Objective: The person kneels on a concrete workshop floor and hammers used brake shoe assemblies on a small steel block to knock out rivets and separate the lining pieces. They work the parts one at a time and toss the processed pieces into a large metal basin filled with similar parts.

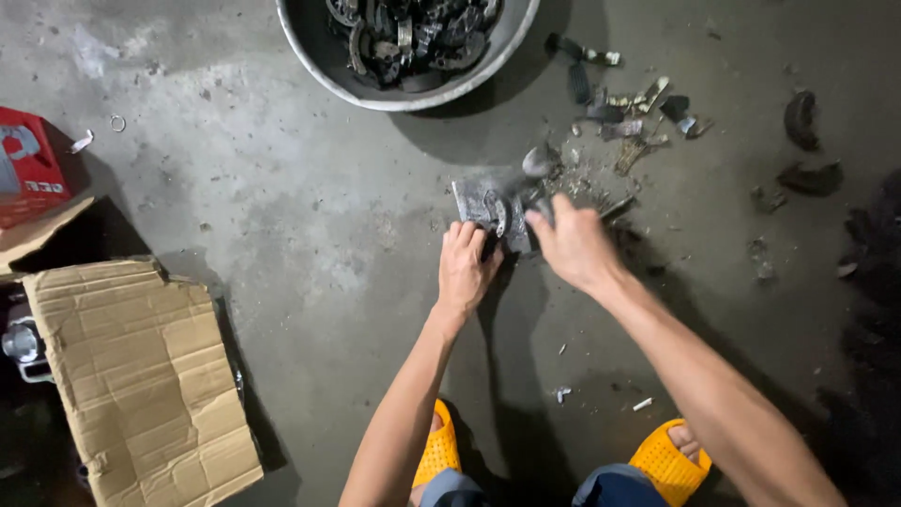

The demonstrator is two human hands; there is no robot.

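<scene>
**Hammer over a curved part on a metal block**

At far left lie a red box (28,164) and a flattened sheet of cardboard (141,376) on the concrete floor (310,263). At top middle stands a metal basin (324,56) full of dark curved parts.

The left hand (465,268) is closed on the near edge of a grey metal block (474,202), fingers curled over it and pinning a curved part (495,214) that lies on the block's top. The part looks like stiff metal, small and likely light, with a rounded back that could roll or skid; the safest hold seems to be low on its near end, clear of the spot under the hammer.

The right hand (572,246) is wrapped tight round a handle, the hammer (537,161) head blurred just above the block. It looks heavy at the head.

To the right, scraps (638,117) and two dark curved pieces (807,150) lie scattered. Orange sandals (668,465) show below.
</scene>
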